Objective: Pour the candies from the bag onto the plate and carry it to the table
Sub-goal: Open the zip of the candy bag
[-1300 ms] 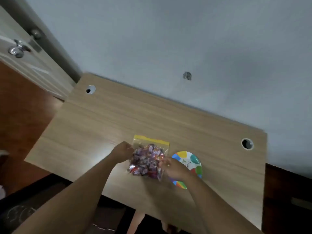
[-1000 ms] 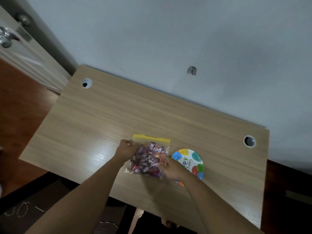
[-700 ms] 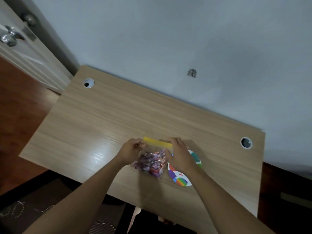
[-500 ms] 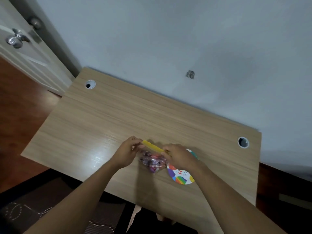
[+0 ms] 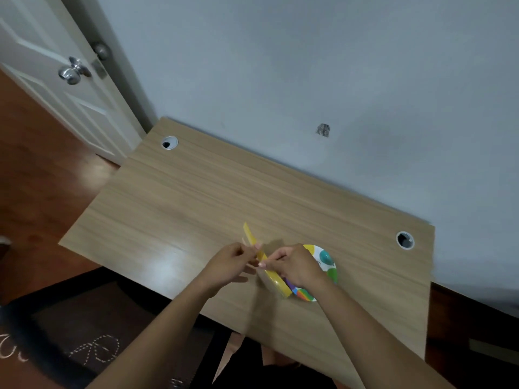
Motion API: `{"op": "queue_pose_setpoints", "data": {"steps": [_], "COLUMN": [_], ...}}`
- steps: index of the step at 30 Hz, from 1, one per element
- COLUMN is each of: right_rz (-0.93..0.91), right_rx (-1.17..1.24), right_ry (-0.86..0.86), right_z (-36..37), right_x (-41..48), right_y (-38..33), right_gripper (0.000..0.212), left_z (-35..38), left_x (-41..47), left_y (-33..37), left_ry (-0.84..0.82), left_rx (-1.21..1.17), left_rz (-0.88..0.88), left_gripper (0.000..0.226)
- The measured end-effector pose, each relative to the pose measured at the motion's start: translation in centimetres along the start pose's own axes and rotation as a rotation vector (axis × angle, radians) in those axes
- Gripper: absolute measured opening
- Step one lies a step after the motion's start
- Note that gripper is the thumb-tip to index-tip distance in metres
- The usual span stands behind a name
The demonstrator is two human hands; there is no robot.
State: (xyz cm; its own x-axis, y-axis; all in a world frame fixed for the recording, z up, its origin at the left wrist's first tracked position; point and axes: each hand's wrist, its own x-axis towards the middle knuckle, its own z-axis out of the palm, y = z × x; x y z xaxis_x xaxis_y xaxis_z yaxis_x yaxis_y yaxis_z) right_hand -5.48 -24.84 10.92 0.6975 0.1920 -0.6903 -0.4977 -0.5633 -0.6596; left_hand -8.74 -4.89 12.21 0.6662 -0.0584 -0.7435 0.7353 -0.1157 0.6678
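Note:
Above the near middle of the wooden desk point(image 5: 196, 197) I hold a clear zip bag by its yellow seal strip point(image 5: 273, 277), which runs diagonally between my hands. My left hand point(image 5: 229, 263) pinches the strip from the left and my right hand point(image 5: 295, 266) pinches it from the right. The candies inside the bag are hidden behind my hands. A round paper plate point(image 5: 327, 259) with coloured balloon print lies flat on the desk just right of my right hand, partly covered by it.
The desk stands against a pale wall, with one round cable hole point(image 5: 169, 142) at its far left corner and another point(image 5: 405, 240) at the right. A white door with a metal knob point(image 5: 72, 73) is at the left. A dark rug point(image 5: 84, 332) lies below the near edge.
The bag lay flat on the desk showing its candies. Both hands moved up to the yellow seal and lifted it, and the strip now stands on edge and turned diagonal.

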Motion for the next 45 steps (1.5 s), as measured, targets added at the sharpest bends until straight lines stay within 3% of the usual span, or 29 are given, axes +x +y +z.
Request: {"op": "queue_pose_setpoints", "data": {"steps": [5,9,12,16,21,25,31,34,36,39,45], "right_rz": [-0.025,-0.07,-0.066,-0.096,-0.114,-0.122,-0.075,-0.077,-0.073,-0.089,-0.178], "right_rx": [0.095,0.158,0.181,0.068,0.055,0.015,0.113,0.013,-0.041,-0.321,-0.565], "right_ry": [-0.05,-0.093,-0.077,-0.005,0.104,0.194,0.296,0.307,0.335,0.395,0.419], "right_z": [0.0,-0.5,-0.6,-1.1,-0.8,-0.3,-0.5,-1.5,-2.7,-5.0,-6.1], "right_x": [-2.4,-4.3,-4.9,-6.3,-7.0,-7.7,-5.9,-7.9,-8.9,-8.8,-9.4], "right_y": [-0.5,-0.3,0.6,1.2,2.4,2.9,5.7,4.1,3.1,3.2,1.6], "right_gripper": [0.037,0.039,0.038,0.03,0.034,0.034,0.022,0.024,0.023,0.007,0.014], "left_z": [1.0,1.1,1.6,3.1,4.7,5.5,5.8,5.4,4.5,2.3,0.9], "left_x": [-1.7,-2.4,-2.8,-3.5,-4.0,-3.9,-4.0,-4.7,-4.6,-3.8,-4.1], "left_y": [-0.2,-0.1,0.1,-0.1,0.0,-0.5,-0.5,0.4,0.6,0.9,1.8], "left_ry": [-0.108,-0.127,-0.11,-0.135,-0.106,-0.054,0.05,0.09,0.175,0.275,0.097], "left_rx": [-0.216,-0.288,-0.294,-0.29,-0.317,-0.3,-0.363,-0.221,-0.029,0.333,0.707], "left_rz": [0.049,0.048,0.055,0.04,0.0,-0.021,0.017,0.074,0.119,0.195,0.142], "left_gripper": [0.026,0.014,0.029,0.017,0.044,0.027,0.029,0.023,0.02,0.014,0.013]}}
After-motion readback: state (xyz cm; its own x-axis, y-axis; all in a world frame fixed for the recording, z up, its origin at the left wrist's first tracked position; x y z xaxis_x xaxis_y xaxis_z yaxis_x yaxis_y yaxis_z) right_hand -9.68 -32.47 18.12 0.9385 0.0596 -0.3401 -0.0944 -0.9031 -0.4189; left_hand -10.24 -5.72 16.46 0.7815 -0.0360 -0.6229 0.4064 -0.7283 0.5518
